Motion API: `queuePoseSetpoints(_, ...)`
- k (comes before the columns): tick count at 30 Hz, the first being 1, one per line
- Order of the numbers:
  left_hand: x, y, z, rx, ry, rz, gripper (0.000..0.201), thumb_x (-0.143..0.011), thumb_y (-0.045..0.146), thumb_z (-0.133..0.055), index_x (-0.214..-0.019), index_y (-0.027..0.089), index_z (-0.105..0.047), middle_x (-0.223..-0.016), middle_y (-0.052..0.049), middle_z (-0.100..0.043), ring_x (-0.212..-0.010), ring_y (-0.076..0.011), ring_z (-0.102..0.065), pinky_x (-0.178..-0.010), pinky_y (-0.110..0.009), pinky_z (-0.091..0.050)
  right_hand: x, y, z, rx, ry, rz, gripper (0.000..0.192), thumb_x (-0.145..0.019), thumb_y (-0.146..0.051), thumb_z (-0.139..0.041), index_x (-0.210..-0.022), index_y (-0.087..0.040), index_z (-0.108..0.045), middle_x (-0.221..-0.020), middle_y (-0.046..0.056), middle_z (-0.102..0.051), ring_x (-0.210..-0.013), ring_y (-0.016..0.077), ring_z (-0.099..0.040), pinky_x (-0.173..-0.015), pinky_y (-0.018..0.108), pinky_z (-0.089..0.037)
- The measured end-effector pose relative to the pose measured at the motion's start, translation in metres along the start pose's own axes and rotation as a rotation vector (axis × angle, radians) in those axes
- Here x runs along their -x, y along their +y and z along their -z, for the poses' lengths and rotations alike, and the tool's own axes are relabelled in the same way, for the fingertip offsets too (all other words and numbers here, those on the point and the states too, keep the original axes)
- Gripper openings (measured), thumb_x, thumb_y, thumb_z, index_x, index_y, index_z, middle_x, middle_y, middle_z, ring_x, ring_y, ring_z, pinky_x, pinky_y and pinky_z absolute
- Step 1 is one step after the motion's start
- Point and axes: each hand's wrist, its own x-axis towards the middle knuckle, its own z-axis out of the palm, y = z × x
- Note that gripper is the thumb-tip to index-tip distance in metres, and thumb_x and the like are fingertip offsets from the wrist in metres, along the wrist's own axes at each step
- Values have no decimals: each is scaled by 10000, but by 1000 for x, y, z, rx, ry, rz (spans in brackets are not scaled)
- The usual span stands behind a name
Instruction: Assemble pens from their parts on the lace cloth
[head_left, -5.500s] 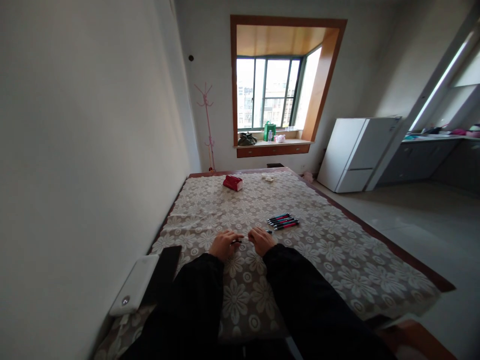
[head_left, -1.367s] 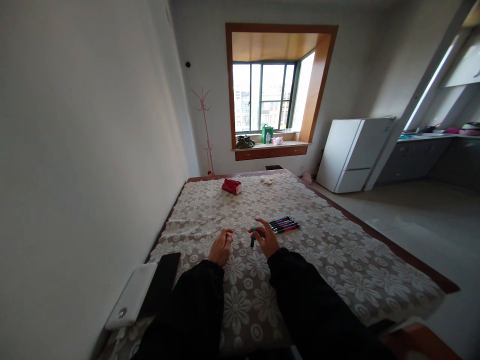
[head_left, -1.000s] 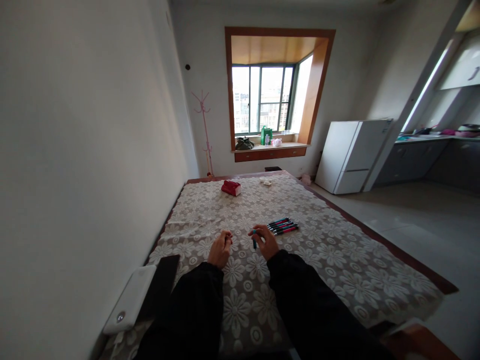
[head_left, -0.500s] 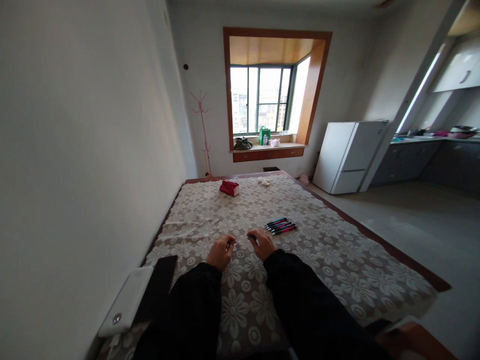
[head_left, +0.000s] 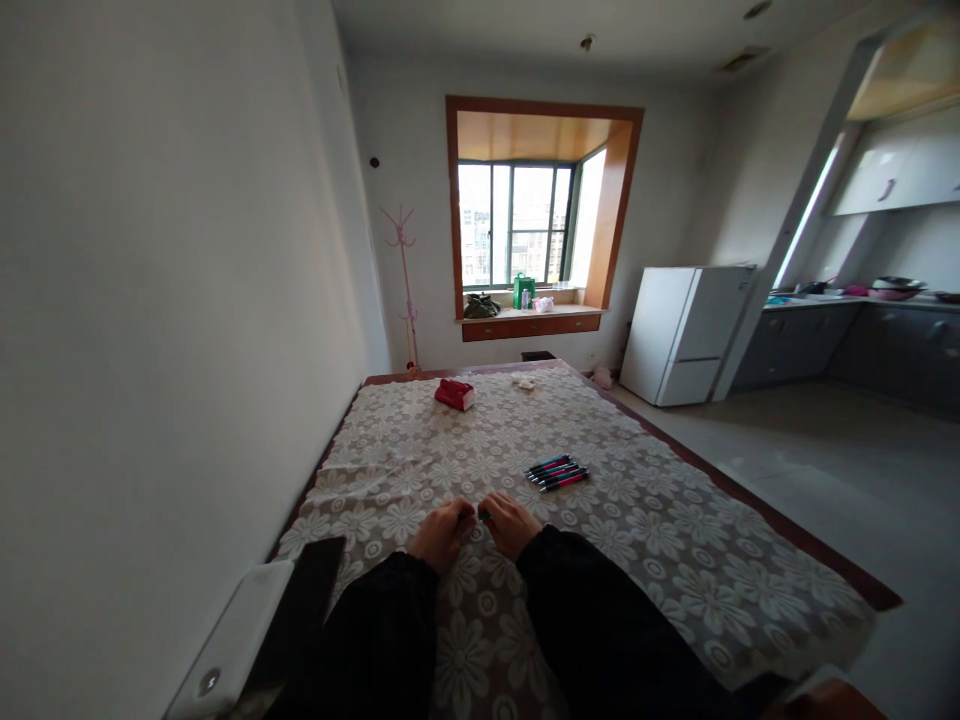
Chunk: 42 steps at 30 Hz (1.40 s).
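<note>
My left hand (head_left: pixel 441 535) and my right hand (head_left: pixel 511 525) almost meet over the flowered tablecloth (head_left: pixel 480 655). The fingers of both are closed in a pinch. Something small and dark shows at the fingertips of the right hand, too small to name. What the left fingers hold is hidden behind them. Beyond my right hand, several pens (head_left: pixel 556 474) with black, red and blue barrels lie side by side in a row on the cloth.
A red tissue pack (head_left: pixel 453 395) and a small white item (head_left: pixel 524 383) lie toward the table's far end. Near the wall at left are a black flat object (head_left: pixel 307 590) and a white device (head_left: pixel 238 635). A white fridge (head_left: pixel 682 335) stands beyond the table.
My hands have come closer together, the gap between their fingertips now very narrow. The view has tilted up a little; the pens and tissue pack lie as before.
</note>
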Motion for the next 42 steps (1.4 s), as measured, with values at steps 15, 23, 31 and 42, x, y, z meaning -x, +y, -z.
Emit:
queuePoseSetpoints(15,0,1,-1,-39,-60,33,154,-895,319,-466,-1006,252,-550,-960,-9,-701,-901,-184,-652,-751,-253,-443,1,3,-3,23,-39,-52,202,-818,-74,-486,-963,-203,-542,-927,31,-610,-879,167,-552,-799,273,-404)
queuePoseSetpoints(23,1,2,-4,85,-23,6,245,-862,148,-405,-1064,228,-518,-1042,-43,-671,-991,-161,-618,-874,-260,-444,0,0,1,25,-17,-120,128,-846,-115,-476,-916,-204,-536,-910,38,-608,-886,174,-546,-791,280,-390)
queuePoseSetpoints(31,-3,-14,-1,81,55,104,226,-820,224,-514,-1031,218,-595,-946,-44,-709,-877,-175,-658,-786,-261,-473,1,8,-6,-31,-35,-156,256,-741,-61,-521,-960,-194,-520,-958,42,-605,-918,175,-544,-805,266,-401)
queuePoseSetpoints(42,-2,-5,0,195,35,80,284,-804,198,-508,-1055,194,-641,-1039,-68,-702,-946,-193,-645,-799,-293,-503,2,11,2,17,-20,-241,202,-801,-103,-515,-961,-223,-540,-964,28,-632,-905,180,-562,-795,286,-390)
